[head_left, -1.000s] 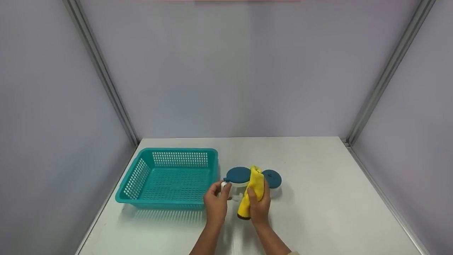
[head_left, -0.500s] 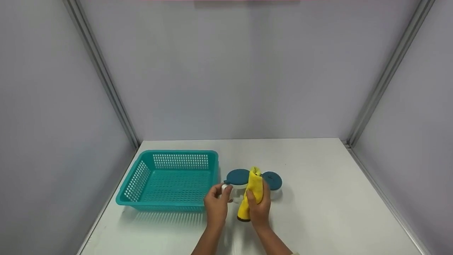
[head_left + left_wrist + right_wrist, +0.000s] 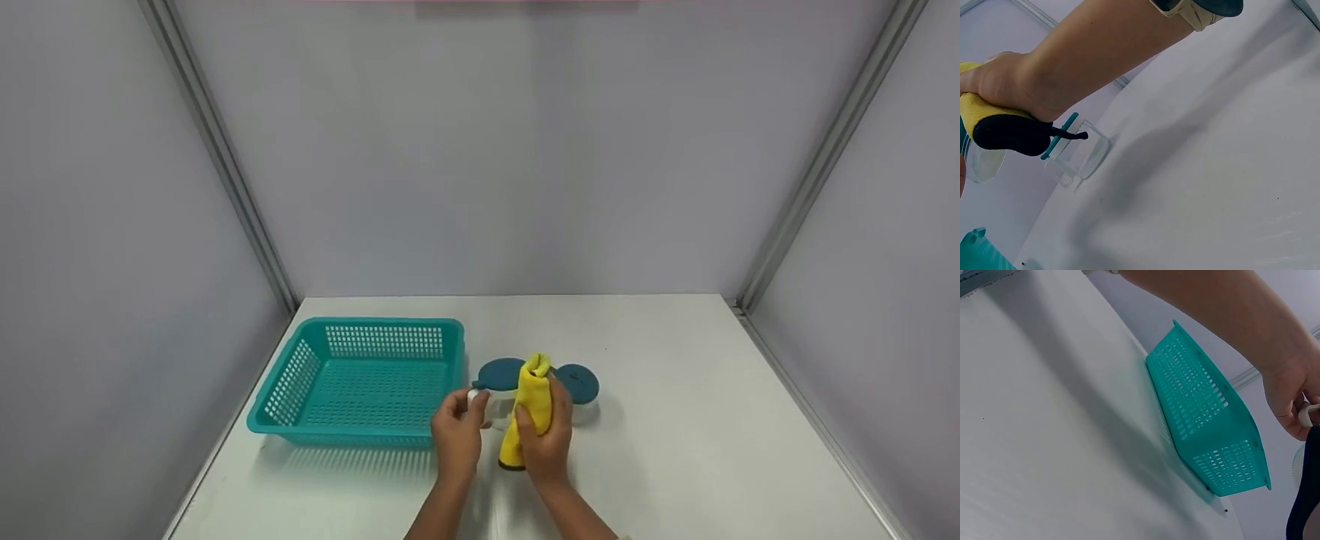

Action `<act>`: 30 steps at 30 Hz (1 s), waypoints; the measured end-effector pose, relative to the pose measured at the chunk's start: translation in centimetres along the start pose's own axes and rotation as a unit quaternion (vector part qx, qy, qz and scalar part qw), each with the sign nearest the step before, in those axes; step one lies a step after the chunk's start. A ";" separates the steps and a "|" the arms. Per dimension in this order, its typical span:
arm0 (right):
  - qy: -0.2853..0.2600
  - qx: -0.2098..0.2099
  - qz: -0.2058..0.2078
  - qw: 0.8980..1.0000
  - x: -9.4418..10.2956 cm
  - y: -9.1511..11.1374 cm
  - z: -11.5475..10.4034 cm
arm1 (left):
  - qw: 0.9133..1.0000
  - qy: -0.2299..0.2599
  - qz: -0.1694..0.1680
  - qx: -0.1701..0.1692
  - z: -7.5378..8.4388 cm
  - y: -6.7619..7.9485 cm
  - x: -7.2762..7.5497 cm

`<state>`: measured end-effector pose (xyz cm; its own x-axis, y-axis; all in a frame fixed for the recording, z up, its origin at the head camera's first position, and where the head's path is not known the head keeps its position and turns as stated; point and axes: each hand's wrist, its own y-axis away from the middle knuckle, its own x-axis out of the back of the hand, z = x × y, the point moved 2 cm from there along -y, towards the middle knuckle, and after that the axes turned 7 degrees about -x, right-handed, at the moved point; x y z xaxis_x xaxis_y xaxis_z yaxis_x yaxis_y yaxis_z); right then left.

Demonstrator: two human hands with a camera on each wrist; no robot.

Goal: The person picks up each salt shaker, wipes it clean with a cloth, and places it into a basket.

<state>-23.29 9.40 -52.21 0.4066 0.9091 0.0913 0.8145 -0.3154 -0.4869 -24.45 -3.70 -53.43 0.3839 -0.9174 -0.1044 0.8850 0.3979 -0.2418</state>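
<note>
My left hand point(image 3: 456, 436) pinches the white handle of a clear jar with a round blue lid point(image 3: 496, 373). The jar point(image 3: 987, 163) appears raised off the table in the left wrist view. My right hand point(image 3: 551, 442) grips a bunched yellow cloth point(image 3: 534, 401) with a dark edge, held against the jar's right side and hiding part of the lid. Behind the right hand, a second clear jar with a blue lid point(image 3: 577, 384) stands on the table; its handle shows on this jar point(image 3: 1085, 152) in the left wrist view.
A teal perforated basket point(image 3: 352, 435) sits on the white table point(image 3: 697, 420), just left of my left hand. No items show inside it. Grey panels point(image 3: 480, 165) enclose the table at the back and both sides.
The yellow cloth and my right hand have shifted slightly left, covering more of the held jar's lid. My left hand keeps its grip on the handle. The basket and second jar stay put.
</note>
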 end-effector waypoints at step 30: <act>0.137 0.279 0.008 0.950 -1.5 1.5 3.6 | 0.999 -0.011 0.026 0.015 0.0 -0.2 0.3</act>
<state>-24.12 8.54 -56.22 0.5718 0.7760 0.2661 0.4920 -0.0648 -0.8682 -24.50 -4.05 -53.43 0.4357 -0.8950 -0.0952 0.8705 0.4460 -0.2082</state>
